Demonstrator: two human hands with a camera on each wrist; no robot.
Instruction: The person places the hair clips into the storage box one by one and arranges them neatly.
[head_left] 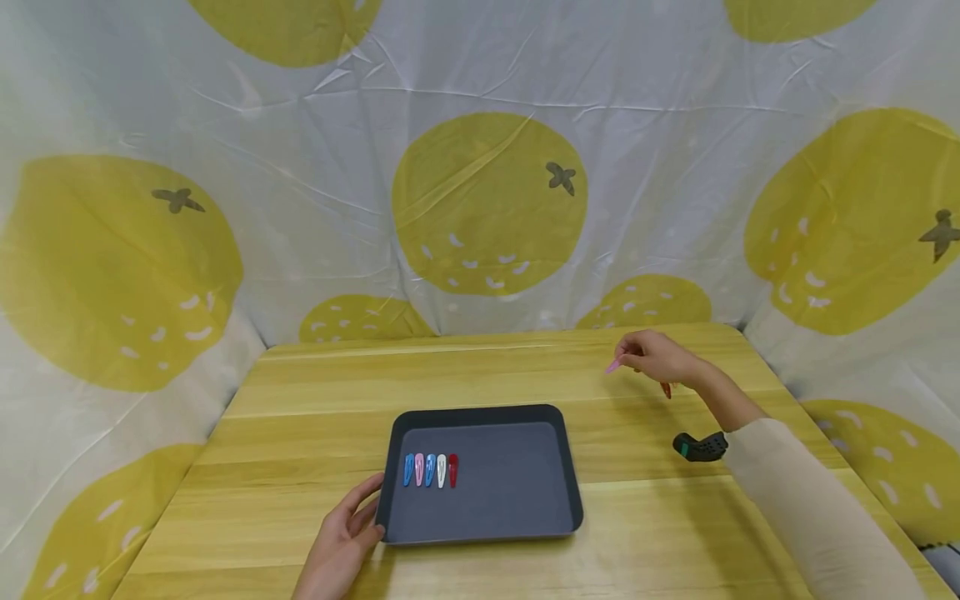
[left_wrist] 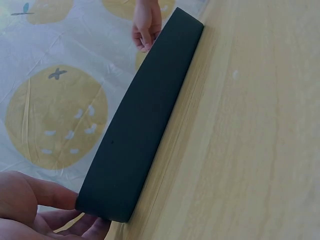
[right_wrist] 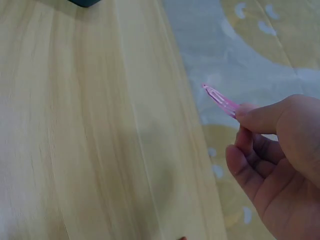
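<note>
My right hand (head_left: 660, 358) pinches a pink snap hair clip (right_wrist: 221, 101) between thumb and fingertips, raised over the back right of the table. Its narrow end points away from the fingers. Below that hand a red hair clip (head_left: 666, 390) shows, partly hidden. My left hand (head_left: 347, 533) holds the dark baking tray (head_left: 480, 537) at its front left corner, fingers spread around the wall. Inside the tray, toward the left, several hair clips stand in an upright row: a blue clip (head_left: 408, 469), pink, blue, a white clip (head_left: 442, 471) and red.
A black perforated object (head_left: 701, 447) with a green mark shows beside the right sleeve (head_left: 817, 508). The wooden table (head_left: 315, 400) ends at a lemon-print cloth (head_left: 480, 75) hanging behind and at both sides.
</note>
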